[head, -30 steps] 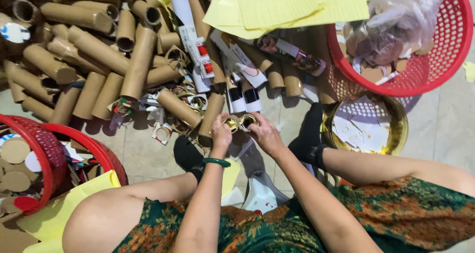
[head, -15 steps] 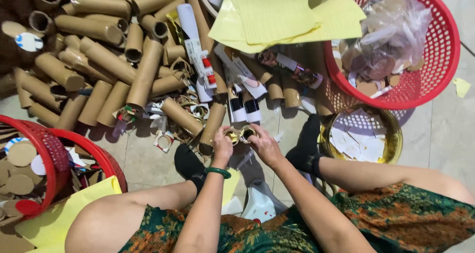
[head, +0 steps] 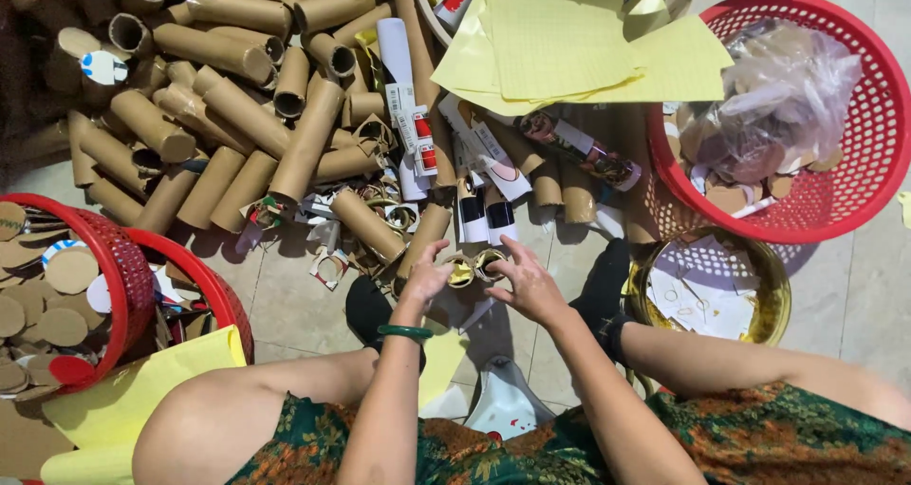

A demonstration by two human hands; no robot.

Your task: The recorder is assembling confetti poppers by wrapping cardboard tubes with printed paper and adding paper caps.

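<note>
Sprawling across the upper left of the tiled floor, a heap of brown cardboard tubes lies jumbled, some with printed labels. Large round red plastic basket at upper right, holding a crumpled clear plastic bag and cardboard scraps. Sheets of yellow paper overlap its left rim. Two smaller red mesh baskets at left, filled with brown cardboard discs. Round gold-coloured metal bowl below the big basket, white paper bits inside.

Centre of view: left hand, green bangle on its wrist, and right hand meet over the floor, just below the tube heap. Fingers of both pinch two short gold-lined cardboard rings, set side by side and touching, held between the fingertips.
</note>
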